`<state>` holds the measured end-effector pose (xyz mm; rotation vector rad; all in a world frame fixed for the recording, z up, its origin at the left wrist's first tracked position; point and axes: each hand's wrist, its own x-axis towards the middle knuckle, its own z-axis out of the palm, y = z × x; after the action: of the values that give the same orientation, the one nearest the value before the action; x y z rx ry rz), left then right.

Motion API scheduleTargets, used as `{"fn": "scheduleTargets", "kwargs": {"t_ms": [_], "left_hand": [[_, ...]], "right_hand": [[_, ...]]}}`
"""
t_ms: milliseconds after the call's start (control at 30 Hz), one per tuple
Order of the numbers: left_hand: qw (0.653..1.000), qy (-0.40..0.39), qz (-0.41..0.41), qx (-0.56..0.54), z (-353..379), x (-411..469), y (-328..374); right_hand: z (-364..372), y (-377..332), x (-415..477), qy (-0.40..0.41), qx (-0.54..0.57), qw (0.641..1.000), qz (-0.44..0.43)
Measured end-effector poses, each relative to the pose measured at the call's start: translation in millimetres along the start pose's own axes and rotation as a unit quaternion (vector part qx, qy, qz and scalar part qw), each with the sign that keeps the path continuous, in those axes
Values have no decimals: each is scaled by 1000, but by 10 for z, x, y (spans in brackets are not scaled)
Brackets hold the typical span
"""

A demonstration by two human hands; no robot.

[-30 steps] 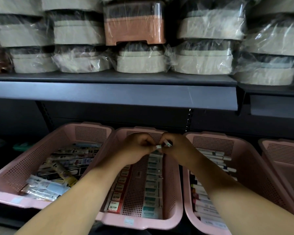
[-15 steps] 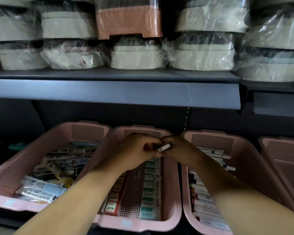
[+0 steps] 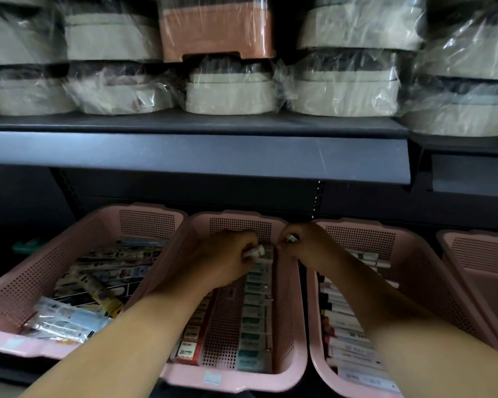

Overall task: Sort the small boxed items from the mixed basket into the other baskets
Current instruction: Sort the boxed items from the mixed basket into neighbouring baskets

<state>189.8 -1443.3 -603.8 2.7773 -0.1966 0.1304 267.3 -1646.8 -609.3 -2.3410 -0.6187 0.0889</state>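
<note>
dim overall | glare — plastic wrap up top | soft blur | edges bowed — wide-angle

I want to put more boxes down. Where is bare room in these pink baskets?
Bare: the perforated strip in the second basket, between its red boxes and teal boxes; also the far-right basket, as far as visible. Crowded: the left basket and the third basket.
</note>
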Motion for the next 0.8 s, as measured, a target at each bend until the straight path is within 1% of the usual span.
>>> {"fn": "scheduleTargets", "kwargs": {"t_ms": [67,167,367,533,700,800], "left_hand": [[999,-38,4,16,116,67,-14],[997,-66,6,45,270,170,-31],[992,-109,16,57,388,205,-67],[992,-112,-4,62,425,201,-164],[992,-111,15,57,408,228,-132],[995,-90,21,46,372,310,-98]], "right_hand": [[-4,46,-34,-14,-20,1000,8],[10,65,-61,-40,-32,999,4],[21,78,-54,-39,-34,999,1],[33,98,-25,-34,-31,999,16],[27,99,-38,-28,-21,999,22],[16,90,-50,-19,-13,999,29]]}}
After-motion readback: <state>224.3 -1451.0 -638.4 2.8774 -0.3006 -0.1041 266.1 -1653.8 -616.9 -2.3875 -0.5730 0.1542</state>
